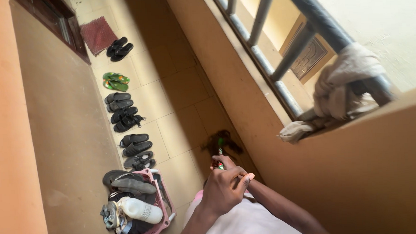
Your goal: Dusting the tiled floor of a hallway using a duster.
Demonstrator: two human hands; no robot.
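Just beyond my fingers (242,180), a short broom (222,142) with a dark bristle head sits on the tiled floor (179,109) against the foot of the wall. I see the left hand (224,189) curled tight around its handle, fingers together and clamped on it, thumb pointing off to the right. Under that hand the right hand (219,164) shows only as a few fingertips on the same handle; I cannot tell how firmly it closes.

Off to the left of my fingers I count six pairs of sandals (123,106) lined along the far wall: five dark pairs and one green pair. Closer in, left of the fingers, one pink basket (163,205) holds more footwear, with one white bottle (142,211) lying on top. At the far end lies one red mat (98,34). Up and to the right of my fingers, one pale cloth (342,85) hangs knotted on the grey railing (280,57), with a second rag draped on the ledge below.
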